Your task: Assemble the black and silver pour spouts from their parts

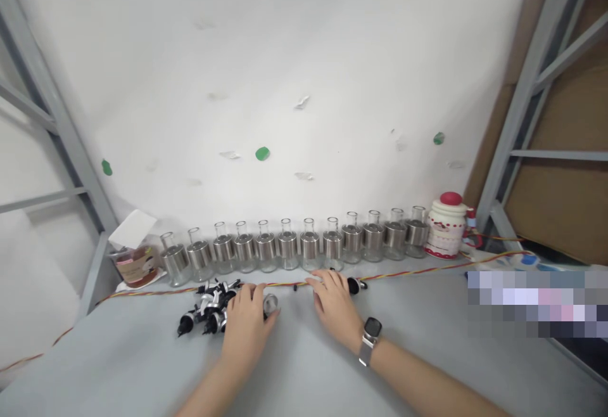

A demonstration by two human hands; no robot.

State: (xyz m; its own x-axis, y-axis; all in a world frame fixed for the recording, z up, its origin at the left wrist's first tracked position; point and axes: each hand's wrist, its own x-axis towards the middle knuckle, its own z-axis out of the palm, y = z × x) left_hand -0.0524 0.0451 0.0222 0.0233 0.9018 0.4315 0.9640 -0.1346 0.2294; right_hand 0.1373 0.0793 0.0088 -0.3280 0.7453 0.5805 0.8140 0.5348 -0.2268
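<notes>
My left hand rests on the right side of a pile of black and silver bottle pourer tops. Its fingers reach forward and its thumb stands apart, beside a round silver top; part of the pile is hidden under the palm. My right hand, with a watch on the wrist, lies with fingers stretched out over the tabletop. Just right of its fingers is another black and silver top, partly covered. Between the hands sits a small black piece.
Several glass bottles with metal sleeves stand in a row along the wall. A tissue-topped container is at the left, a white jar with a red lid at the right. A twisted red-yellow wire crosses the grey table.
</notes>
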